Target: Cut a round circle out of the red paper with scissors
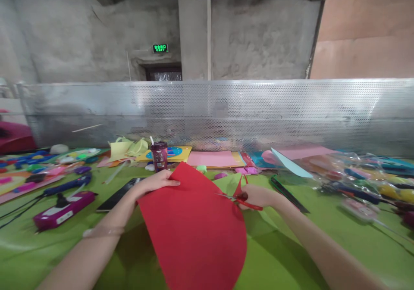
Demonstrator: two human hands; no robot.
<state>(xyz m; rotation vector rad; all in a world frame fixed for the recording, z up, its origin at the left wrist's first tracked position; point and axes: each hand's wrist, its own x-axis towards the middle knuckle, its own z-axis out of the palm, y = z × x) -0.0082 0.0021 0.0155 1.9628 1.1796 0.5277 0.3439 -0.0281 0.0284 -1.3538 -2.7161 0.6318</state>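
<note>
Closest up there's a big, flat red sheet (197,229), felt or stiff paper by the look of it, held up over the near middle of the green-covered tabletop (371,251), bottom end running out of view. The left hand (158,181) has it pinched at the upper left edge. The right hand (254,195) is curled around some red-handled metal scissors (251,204), blades over the sheet's right side; can't tell how wide they're parted.

I'd call it partway: below the blades the right side already runs in a smooth curve, but the left side is straight and the top is pointy, so those look uncut to me.

Further back, a magenta power strip (64,210) sits toward the tabletop's left edge. Near the far edge there's a dark purple lidded cup (159,157) with a white straw (152,140), then a pale pink paper sheet (210,158). Behind that edge runs a silvery perforated metal panel (258,104).
</note>
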